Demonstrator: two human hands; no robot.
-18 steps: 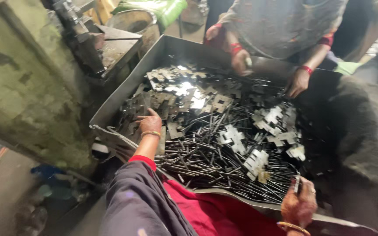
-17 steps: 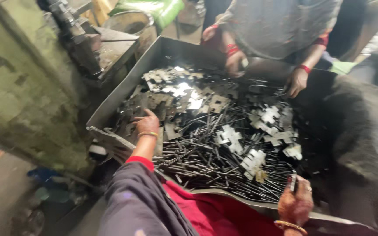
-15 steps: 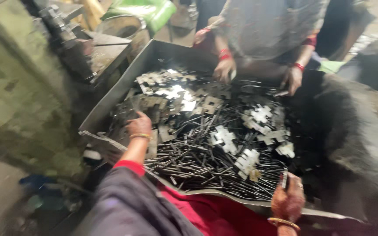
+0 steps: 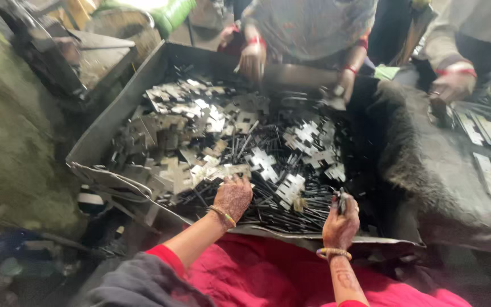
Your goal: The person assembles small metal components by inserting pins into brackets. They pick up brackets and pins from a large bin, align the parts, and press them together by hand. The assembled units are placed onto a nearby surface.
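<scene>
The left hand (image 4: 232, 198) rests fingers-spread on the flat notched metal plates (image 4: 200, 170) at the tray's (image 4: 115, 128) near edge; the right hand (image 4: 341, 223) pinches a thin dark rod (image 4: 341, 200). Sorting appears underway; lifting a plate needs a closing grip. Beyond, a co-worker's hands (image 4: 253, 58) reach in, beside a dark cloth-covered bench (image 4: 439, 165).

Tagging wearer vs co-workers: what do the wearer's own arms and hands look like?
Left hand: thin gold bangle at the wrist, red sleeve pushed up under a grey outer layer. Right hand: gold-and-blue bangle, patterned markings along the forearm. No gloves.
</scene>
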